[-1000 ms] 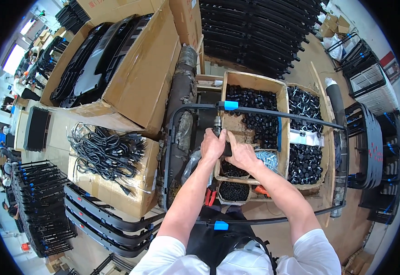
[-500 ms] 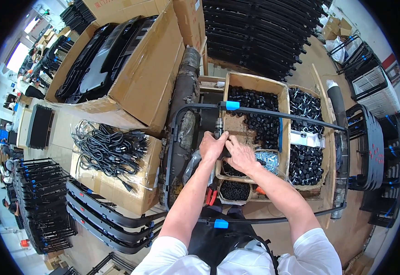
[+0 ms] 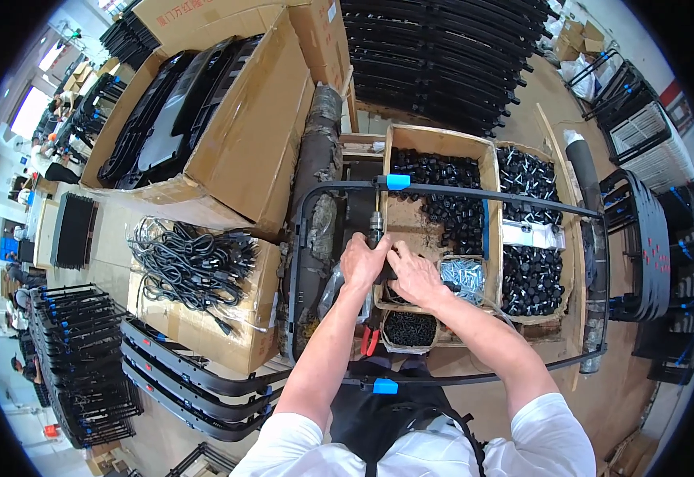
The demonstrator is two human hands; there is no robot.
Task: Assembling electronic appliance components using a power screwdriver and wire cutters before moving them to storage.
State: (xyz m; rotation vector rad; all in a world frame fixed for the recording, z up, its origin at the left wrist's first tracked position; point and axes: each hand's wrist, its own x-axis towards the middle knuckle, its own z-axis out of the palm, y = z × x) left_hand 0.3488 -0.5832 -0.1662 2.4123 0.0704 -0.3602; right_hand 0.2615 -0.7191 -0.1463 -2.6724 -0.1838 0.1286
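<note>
A power drill with a metal chuck [image 3: 376, 221] points away from me, mostly hidden under my hands. My left hand [image 3: 361, 262] wraps round its body just behind the chuck. From the right, my right hand [image 3: 412, 275] closes on the drill's rear part, its fingertips meeting the left hand's. Just ahead of the chuck runs the far bar of a black tubular frame [image 3: 474, 193], which carries a blue piece [image 3: 398, 182]. The frame lies across the bench around my forearms. Its near bar, in front of my body, bears another blue piece [image 3: 385, 386].
Wooden bins hold black caps [image 3: 452, 219], bolts with black heads [image 3: 528, 179] and silver screws [image 3: 464, 276]. A tub of small black parts [image 3: 410, 328] sits beside red-handled pliers [image 3: 370, 342]. Left are bundled black cables [image 3: 192, 266] and a carton of black panels [image 3: 263, 131].
Both hands and the drill have shifted very slightly left and toward me relative to the far bar. The view has moved a little; the grip looks the same.
</note>
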